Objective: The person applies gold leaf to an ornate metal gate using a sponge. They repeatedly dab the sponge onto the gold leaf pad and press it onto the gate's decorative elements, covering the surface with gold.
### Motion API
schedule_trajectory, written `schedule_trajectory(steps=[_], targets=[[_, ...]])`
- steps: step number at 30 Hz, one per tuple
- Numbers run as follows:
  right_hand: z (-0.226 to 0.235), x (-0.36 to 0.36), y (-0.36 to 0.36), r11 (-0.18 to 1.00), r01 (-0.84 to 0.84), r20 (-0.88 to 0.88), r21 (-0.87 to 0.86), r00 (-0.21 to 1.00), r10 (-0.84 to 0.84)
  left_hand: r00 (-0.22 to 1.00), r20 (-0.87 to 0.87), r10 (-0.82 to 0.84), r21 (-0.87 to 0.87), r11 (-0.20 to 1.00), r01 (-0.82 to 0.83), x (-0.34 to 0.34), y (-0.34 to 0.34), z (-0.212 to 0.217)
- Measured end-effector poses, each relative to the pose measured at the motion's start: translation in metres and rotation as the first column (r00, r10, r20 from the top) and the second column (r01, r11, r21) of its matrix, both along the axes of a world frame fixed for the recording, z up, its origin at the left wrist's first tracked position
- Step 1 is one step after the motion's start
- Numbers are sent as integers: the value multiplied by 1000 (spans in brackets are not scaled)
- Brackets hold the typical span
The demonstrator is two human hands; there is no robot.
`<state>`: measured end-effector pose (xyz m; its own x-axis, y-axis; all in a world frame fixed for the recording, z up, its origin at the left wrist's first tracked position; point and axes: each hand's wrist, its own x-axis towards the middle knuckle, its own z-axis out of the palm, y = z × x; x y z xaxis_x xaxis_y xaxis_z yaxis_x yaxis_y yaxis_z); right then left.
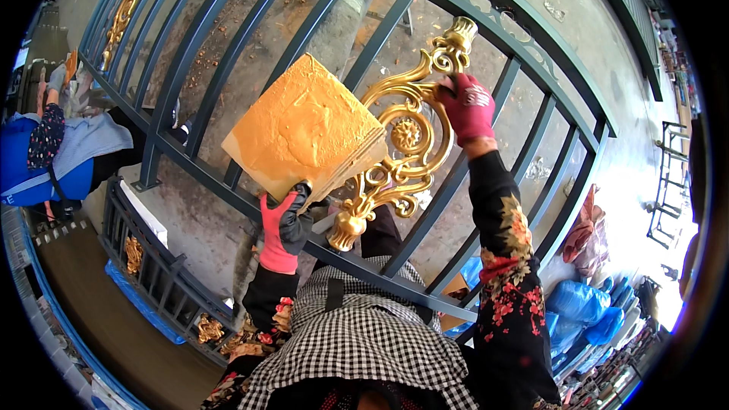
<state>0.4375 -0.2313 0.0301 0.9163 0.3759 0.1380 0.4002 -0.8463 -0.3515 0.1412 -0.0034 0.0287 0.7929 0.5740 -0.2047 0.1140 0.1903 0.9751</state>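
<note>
In our pink-and-black-gloved left hand [284,229] we are clamping a thick, square, orange-smeared board [304,125] beside an ornate gold scroll ornament [407,134] within dark-grey metal railings [382,38], where our dark-red-gloved right hand [468,110] is curling, its grip unclear

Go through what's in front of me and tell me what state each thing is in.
Left hand: gloved, gripping the slab's near corner.
Square slab: tilted, top smeared with uneven orange-gold paste.
Right hand: gloved, fingers bent at the ornament; anything in them is hidden.
Scroll ornament: gold-coloured, among the railing's bars.
Railing: dark-coloured, assembled.
Checked apron: worn.
Blue plastic: crumpled.
</note>
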Motion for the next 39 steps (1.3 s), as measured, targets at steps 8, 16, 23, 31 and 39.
schedule_trajectory(steps=[8, 16, 23, 31, 39], targets=[[0, -5, 27, 1000, 4, 5, 9, 1000, -4, 995, -100, 26, 179, 984, -8, -16, 9, -18], [9, 12, 14, 996, -61, -40, -69, 997, 58, 990, 107, 91, -600, 800, -9, 7, 0, 16], [1, 20, 45, 883, -461, 188, -89, 862, 470, 991, 62, 118, -568, 821, -63, 9, -3, 19], [7, 16, 28, 845, -524, 157, -107, 831, 534, 994, 13, 107, -542, 836, -83, 5, -1, 11], [50, 22, 6, 959, -257, 97, 116, 964, 247, 995, -94, -41, -213, 977, 20, 19, -5, 19]])
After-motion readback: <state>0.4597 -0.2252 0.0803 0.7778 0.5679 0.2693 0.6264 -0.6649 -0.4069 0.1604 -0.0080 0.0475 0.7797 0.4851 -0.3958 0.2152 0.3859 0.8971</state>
